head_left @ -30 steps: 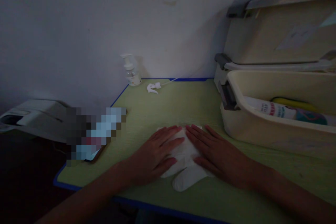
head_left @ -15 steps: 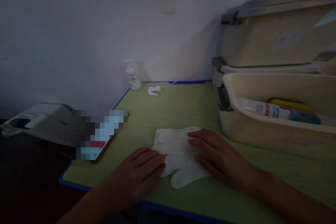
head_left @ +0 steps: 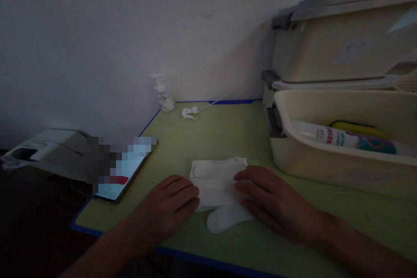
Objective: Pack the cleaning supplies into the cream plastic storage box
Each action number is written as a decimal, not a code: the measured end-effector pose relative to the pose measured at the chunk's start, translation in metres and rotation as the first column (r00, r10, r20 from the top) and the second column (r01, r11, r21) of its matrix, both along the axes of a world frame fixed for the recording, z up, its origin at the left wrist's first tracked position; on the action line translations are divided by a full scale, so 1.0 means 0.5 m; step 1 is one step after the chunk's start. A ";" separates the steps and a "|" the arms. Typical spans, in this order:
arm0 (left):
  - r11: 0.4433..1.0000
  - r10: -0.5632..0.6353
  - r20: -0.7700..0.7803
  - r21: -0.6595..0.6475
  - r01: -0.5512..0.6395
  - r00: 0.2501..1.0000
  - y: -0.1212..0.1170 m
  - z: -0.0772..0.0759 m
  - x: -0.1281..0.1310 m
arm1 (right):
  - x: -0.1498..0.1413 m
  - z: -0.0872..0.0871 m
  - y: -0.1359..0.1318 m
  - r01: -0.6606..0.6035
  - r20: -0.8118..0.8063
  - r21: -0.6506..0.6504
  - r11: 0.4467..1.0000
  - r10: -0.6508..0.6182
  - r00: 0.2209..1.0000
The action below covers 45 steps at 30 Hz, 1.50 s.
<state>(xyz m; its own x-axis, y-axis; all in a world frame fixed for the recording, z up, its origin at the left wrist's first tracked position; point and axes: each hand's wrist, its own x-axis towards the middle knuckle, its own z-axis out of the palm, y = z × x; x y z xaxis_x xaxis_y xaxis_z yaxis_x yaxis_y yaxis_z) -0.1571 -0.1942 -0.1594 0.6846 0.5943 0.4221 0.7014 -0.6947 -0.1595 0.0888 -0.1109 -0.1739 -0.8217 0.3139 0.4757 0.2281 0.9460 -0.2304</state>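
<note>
A white glove (head_left: 215, 182) lies flattened on the pale green table, its fingers pointing left and one glove finger sticking out at the lower left. My left hand (head_left: 166, 206) rests at the glove's left edge, fingertips touching it, fingers loosely bent and side by side. Over the glove's right part lies my right hand (head_left: 273, 200), fingers stretched out and slightly apart. The palm side of both hands is hidden, and the right hand covers some of the glove.
At the right stands a cream bin (head_left: 325, 160) holding a white bottle (head_left: 339, 136) and something yellow (head_left: 356, 129). A box with a raised lid (head_left: 342, 47) is behind it. A pump bottle (head_left: 164, 95), a white spray nozzle (head_left: 190, 113) and a partly blurred phone (head_left: 130, 173) are on the table.
The glove's fingers now look closer together, folded over each other. My right hand has slid slightly down to the glove's lower right; my left hand has shifted a little left.
</note>
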 end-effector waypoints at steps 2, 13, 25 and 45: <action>0.996 0.037 -0.021 -0.079 -0.039 0.999 -0.006 -0.002 0.003 | 0.002 0.002 -0.001 -0.055 0.014 -0.003 0.998 0.055 0.998; 0.975 -0.039 -0.017 -0.218 0.035 0.999 -0.035 -0.007 0.058 | 0.013 0.001 0.004 -0.221 0.257 -0.040 0.974 0.224 0.940; 0.959 0.034 -0.003 -0.283 -0.033 0.999 -0.016 -0.033 0.080 | 0.009 -0.002 -0.002 -0.213 0.315 0.058 0.975 0.184 0.931; 0.771 0.270 0.288 -0.637 -0.028 0.919 0.054 0.008 0.082 | 0.019 0.021 0.000 -0.217 0.377 0.011 0.976 0.196 0.905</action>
